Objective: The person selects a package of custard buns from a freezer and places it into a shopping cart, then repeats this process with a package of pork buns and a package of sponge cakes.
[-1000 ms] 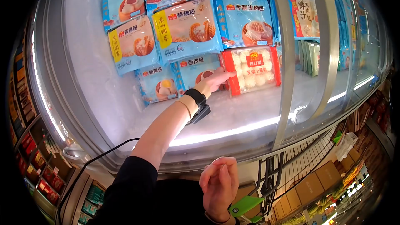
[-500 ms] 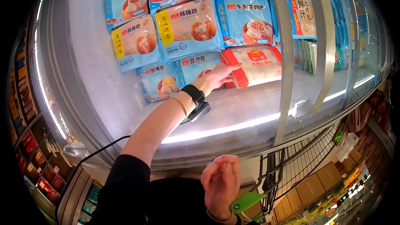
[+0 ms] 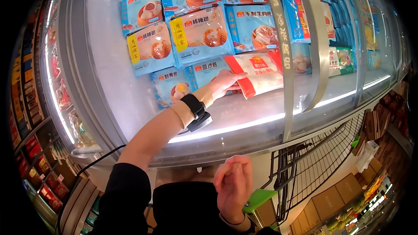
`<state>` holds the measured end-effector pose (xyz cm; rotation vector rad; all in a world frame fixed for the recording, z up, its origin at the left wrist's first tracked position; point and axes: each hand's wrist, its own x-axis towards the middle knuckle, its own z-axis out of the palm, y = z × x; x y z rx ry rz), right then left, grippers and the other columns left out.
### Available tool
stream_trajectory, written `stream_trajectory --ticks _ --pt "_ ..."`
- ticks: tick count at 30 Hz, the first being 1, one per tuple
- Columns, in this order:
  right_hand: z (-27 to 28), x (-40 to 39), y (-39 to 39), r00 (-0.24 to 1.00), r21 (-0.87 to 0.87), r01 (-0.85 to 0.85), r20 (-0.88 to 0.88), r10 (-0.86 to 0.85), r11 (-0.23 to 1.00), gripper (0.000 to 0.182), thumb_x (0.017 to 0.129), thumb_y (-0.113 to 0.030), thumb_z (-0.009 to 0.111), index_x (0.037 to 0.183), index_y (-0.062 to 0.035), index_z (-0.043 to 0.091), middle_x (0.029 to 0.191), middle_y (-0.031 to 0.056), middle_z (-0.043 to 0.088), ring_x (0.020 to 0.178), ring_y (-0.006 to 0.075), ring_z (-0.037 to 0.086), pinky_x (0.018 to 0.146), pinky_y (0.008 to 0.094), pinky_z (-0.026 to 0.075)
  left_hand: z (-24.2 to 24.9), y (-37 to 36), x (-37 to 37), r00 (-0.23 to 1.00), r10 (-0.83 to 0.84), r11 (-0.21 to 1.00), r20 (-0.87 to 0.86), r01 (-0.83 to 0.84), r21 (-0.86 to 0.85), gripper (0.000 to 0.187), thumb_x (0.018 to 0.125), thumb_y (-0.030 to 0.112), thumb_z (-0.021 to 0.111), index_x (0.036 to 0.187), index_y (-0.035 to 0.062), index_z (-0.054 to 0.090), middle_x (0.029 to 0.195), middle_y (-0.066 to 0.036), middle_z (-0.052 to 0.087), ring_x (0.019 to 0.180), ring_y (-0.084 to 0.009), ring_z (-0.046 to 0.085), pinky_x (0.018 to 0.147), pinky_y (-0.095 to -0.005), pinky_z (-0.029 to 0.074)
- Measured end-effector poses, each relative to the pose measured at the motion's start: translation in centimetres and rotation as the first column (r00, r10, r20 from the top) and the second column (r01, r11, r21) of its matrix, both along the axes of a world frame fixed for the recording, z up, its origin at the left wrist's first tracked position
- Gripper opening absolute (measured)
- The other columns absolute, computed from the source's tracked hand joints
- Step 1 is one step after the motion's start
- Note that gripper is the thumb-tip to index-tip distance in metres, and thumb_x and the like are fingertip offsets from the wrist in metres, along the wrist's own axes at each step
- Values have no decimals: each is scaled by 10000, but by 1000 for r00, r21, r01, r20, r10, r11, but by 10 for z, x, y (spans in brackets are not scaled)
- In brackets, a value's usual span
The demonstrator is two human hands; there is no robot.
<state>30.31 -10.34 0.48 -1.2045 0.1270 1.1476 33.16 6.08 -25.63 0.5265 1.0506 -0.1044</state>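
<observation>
My left hand (image 3: 224, 84), with a watch on its wrist, reaches into the freezer and pinches the left edge of a red-and-white bag of buns (image 3: 260, 73). The thumb lies on top of the bag, while the other fingers are partly hidden at its edge. Under and behind my left hand is a blue bag (image 3: 208, 70). A pink-and-blue bag with a yellow label (image 3: 201, 35) lies just above. Near my body, outside the freezer, my right hand (image 3: 235, 183) is raised with its fingers curled together and nothing visible in them.
The freezer's front rim (image 3: 226, 159) runs between my hands. Metal bars (image 3: 320, 39) cross the freezer to the right of the red-and-white bag. A wire shopping cart (image 3: 320, 159) with a green handle part (image 3: 260, 200) stands at lower right. A black cable (image 3: 102, 159) runs at left.
The red-and-white bag is more tilted, its right side higher, with my left hand still at its left edge. The view has shifted slightly. My right hand stays curled.
</observation>
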Motion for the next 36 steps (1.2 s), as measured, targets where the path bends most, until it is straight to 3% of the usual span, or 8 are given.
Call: stream_trajectory --ticks 6,14,20,23,26,29,33,36 --pt "22 4 -6 999 50 -29 41 27 998 170 1014 -137 400 1105 -11 468 687 93 561 517 86 415 477 200 326 41 12 -39 996 6 992 -85 5 126 452 866 247 717 1213 2 564 1186 -119 632 1029 -209 646 937 -375 510" --pt "60 24 -15 991 8 -45 128 43 999 139 1001 -142 460 1088 -40 496 702 55 559 533 54 410 490 187 310 130 7 -102 982 -88 928 -167 142 345 382 839 216 740 1127 -3 618 1038 -95 681 880 -161 664 761 -316 522" --pt "74 46 -13 927 -12 -200 323 193 980 163 973 -133 526 1109 -42 528 828 39 611 651 48 495 553 179 361 219 -4 -171 997 -62 836 -46 77 544 369 855 191 726 1141 -5 599 1059 -81 673 936 -129 636 850 -279 497" --pt "81 61 -5 752 -79 -303 592 289 950 226 948 -146 566 1133 -21 532 967 51 643 841 109 567 725 256 440 272 -14 -202 999 -6 816 -37 26 577 369 863 176 716 1156 -12 592 1069 -79 669 968 -121 621 890 -280 480" --pt "86 77 6 412 -196 -364 843 346 910 269 935 -173 588 1135 -2 533 996 70 645 857 132 576 749 271 445 311 -27 -232 997 63 800 53 -82 594 391 863 176 718 1176 -17 584 1081 -76 667 978 -118 615 898 -284 475" --pt "74 87 20 372 -298 -468 787 492 832 278 952 -229 579 1103 2 557 953 48 621 846 111 553 756 257 439 337 -42 -255 985 108 781 134 -168 602 411 871 158 710 1209 -18 558 1108 -74 662 994 -117 616 908 -292 475" --pt "74 90 34 535 -58 -734 565 628 677 287 979 -298 553 1053 -28 615 795 -47 520 736 31 450 672 200 374 350 -55 -272 963 172 729 208 -267 630 405 874 127 701 1224 -4 546 1126 -72 654 1010 -109 611 906 -288 482" --pt "68 92 37 464 -68 -794 575 674 604 287 979 -283 555 1092 -26 617 789 -61 533 729 19 445 670 198 369 347 -60 -283 953 205 697 223 -302 650 413 875 129 702 1232 -3 541 1137 -68 645 1017 -109 606 903 -286 487"
